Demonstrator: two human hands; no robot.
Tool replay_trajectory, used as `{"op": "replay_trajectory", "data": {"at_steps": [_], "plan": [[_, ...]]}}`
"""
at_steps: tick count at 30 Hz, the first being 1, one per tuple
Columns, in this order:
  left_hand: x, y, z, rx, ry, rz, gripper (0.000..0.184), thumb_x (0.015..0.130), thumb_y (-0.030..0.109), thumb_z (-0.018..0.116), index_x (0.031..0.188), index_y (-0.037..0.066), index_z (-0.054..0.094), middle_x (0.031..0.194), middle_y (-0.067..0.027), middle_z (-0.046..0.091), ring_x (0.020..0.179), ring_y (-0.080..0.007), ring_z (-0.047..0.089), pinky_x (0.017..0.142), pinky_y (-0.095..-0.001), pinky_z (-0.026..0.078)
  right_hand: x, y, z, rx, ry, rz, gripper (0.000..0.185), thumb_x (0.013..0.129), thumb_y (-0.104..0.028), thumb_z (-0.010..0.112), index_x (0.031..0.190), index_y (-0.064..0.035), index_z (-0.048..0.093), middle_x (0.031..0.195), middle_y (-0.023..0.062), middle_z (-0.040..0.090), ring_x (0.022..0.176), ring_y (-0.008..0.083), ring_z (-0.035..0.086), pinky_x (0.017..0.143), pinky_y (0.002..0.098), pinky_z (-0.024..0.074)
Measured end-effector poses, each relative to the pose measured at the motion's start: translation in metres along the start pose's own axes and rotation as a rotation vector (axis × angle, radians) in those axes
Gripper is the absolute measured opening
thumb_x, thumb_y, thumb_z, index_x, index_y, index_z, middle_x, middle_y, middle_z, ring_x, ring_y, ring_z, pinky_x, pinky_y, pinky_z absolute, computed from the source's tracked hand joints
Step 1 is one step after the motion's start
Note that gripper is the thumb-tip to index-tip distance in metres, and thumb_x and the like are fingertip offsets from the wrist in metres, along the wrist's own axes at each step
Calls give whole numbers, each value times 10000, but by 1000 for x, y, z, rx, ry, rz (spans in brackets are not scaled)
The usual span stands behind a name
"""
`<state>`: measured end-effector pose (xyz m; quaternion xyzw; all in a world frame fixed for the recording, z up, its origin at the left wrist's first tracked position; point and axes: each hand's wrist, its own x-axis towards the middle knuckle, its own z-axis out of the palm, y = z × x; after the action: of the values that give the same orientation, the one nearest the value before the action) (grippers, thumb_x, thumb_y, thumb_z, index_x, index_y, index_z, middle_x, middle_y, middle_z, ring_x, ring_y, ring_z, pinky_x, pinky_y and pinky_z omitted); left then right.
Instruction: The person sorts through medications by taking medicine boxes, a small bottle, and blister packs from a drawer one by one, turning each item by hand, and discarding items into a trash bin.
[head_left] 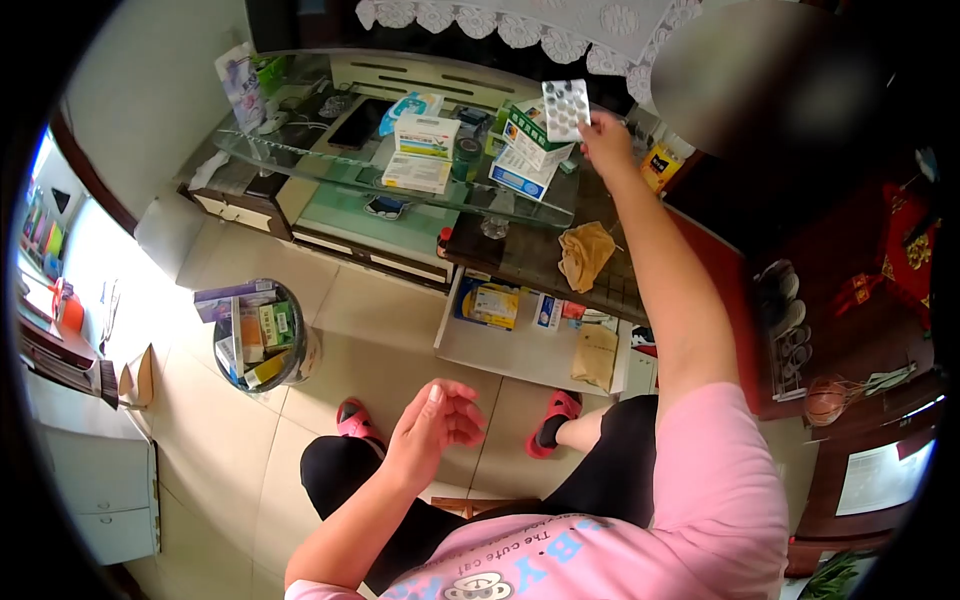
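Note:
Between the fingers of my right hand (606, 143) is a silver blister pack (566, 108), held upright over the glass shelf. Just below it are a green and white medicine box (530, 138) and a white and blue box (522, 176). To their left, two more white boxes (426, 135) sit on the glass. My left hand (437, 424) hangs over the floor in front of my lap, empty, fingers apart and slightly curled. Under the shelf, an open drawer (500, 345) contains several packets and a brown envelope (594, 356).
A round bin (300, 345) full of boxes stands on the floor at the left. A crumpled brown bag (586, 254) lies on the dark cabinet top. A phone (361, 124) and a tissue pack (240, 88) are on the glass shelf (320, 165). Shoes stand on a rack at the right.

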<state>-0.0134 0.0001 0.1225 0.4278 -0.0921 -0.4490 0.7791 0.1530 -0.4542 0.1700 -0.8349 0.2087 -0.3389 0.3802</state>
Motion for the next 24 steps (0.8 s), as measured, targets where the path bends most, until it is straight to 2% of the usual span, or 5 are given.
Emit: {"op": "replay_trajectory", "data": {"at_steps": [4,8,13,19,24], "plan": [[39,-7,-12,56,67,0,449,991,447,350,1100,38,500,881,-97,598,748,-181,584,707,-307,475,56,31,16,-335,111,-335,263,810,-192,690,1020,-44,631,714,32,608,656,127,602,604,293,496],[62,-25,-44,43,154,-4,439,1004,431,324,1113,45,500,885,-79,603,759,-161,582,729,-299,473,70,12,14,-623,-50,-344,322,820,-235,652,1045,-5,629,1165,238,565,1027,344,577,839,406,464],[62,-21,-60,-94,308,-50,414,996,430,338,1115,75,513,945,-49,596,784,-152,582,737,-296,460,-43,-45,-10,-353,71,-564,193,854,-177,614,848,13,581,764,135,551,721,240,559,657,332,455],[35,-8,-74,-314,294,145,388,1006,358,337,1180,44,484,1025,-72,601,860,-169,609,725,-294,499,-268,101,34,76,-888,316,267,822,-259,696,951,-71,557,903,28,605,880,117,572,755,285,474],[37,-9,-77,-270,378,142,369,1012,331,346,1181,36,489,983,-50,567,804,-134,560,673,-277,503,-366,297,62,-466,-533,660,636,674,-384,783,1099,10,521,1103,177,577,1004,301,578,850,375,479]]}}
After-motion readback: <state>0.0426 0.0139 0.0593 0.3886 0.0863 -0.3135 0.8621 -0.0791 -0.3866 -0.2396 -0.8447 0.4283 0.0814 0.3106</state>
